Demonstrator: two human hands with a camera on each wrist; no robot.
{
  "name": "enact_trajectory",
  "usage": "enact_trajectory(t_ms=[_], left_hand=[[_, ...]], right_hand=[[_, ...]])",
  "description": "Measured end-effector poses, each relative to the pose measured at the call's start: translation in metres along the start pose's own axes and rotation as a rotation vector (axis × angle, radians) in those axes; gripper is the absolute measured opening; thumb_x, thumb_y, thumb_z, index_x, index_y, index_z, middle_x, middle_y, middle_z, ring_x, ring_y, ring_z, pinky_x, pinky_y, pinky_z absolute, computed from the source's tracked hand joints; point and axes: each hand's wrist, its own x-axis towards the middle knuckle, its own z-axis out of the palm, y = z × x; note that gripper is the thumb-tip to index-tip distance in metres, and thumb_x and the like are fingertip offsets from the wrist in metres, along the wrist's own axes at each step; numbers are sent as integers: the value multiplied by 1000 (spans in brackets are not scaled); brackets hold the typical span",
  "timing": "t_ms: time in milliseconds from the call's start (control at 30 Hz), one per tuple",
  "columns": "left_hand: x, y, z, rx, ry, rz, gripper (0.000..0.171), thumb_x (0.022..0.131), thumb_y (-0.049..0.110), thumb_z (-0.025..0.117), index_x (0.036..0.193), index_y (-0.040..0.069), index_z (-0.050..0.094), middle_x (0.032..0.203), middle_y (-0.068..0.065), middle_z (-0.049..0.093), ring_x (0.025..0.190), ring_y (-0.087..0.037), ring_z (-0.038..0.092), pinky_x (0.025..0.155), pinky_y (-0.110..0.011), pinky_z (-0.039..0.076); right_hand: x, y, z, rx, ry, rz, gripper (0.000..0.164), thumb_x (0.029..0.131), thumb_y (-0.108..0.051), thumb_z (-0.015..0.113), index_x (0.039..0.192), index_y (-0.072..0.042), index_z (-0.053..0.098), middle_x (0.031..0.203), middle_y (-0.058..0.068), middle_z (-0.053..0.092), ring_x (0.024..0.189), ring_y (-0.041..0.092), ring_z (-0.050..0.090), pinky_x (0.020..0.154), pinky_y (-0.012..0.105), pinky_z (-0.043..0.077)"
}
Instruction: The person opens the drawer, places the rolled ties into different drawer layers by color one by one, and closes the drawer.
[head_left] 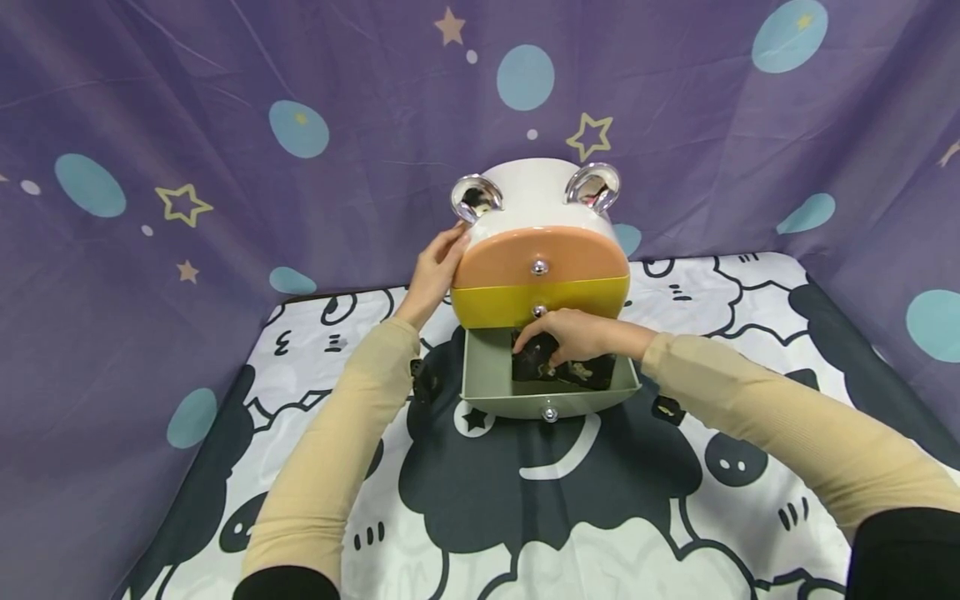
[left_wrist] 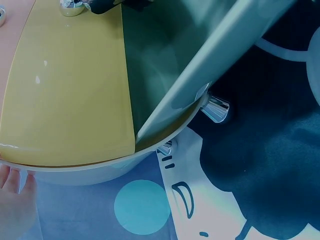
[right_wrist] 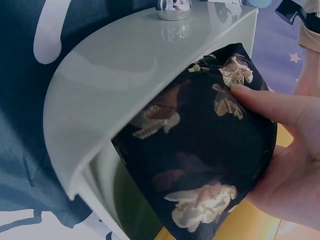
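Note:
A rounded drawer box [head_left: 532, 196] with a white top and silver ears stands on the table. Its orange drawer [head_left: 498, 262] and yellow drawer [head_left: 487, 308] are closed, while the grey-green bottom drawer [head_left: 502, 407] is pulled out. My right hand [head_left: 577, 333] reaches into that drawer and pinches a folded black floral cloth [right_wrist: 200, 145], thumb on the near face. The cloth is partly inside the drawer, its lower part hidden behind the drawer front in the right wrist view. My left hand [head_left: 438, 271] rests with extended fingers against the box's left side, below the ear.
A black-and-white sheep-print cloth [head_left: 555, 517] covers the table. Behind the box hangs a purple curtain [head_left: 390, 125] with stars and blue dots. Silver knobs [head_left: 550, 413] stick out from the drawer fronts.

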Motion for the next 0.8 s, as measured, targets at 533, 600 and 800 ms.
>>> enact_trajectory(t_ms=[533, 600, 800], left_hand=[[15, -25, -2, 2, 7, 9, 40, 91, 24, 51, 125, 5, 49, 135, -1, 42, 122, -10, 39, 100, -18, 32], [15, -25, -2, 6, 11, 11, 40, 91, 25, 51, 125, 5, 50, 134, 0, 43, 122, -10, 39, 99, -18, 32], [15, -25, -1, 0, 15, 10, 40, 91, 25, 51, 124, 5, 50, 134, -1, 43, 122, -10, 39, 99, -19, 32]], right_hand=[[11, 6, 1, 21, -97, -3, 48, 69, 5, 71, 113, -13, 61, 119, 5, 56, 110, 24, 49, 93, 38, 42], [12, 6, 2, 23, -111, -4, 47, 70, 4, 70, 113, -12, 61, 119, 5, 56, 111, 24, 48, 94, 37, 41], [14, 6, 4, 18, -149, -2, 47, 71, 4, 70, 114, -12, 60, 120, 6, 56, 109, 23, 49, 91, 35, 44]])
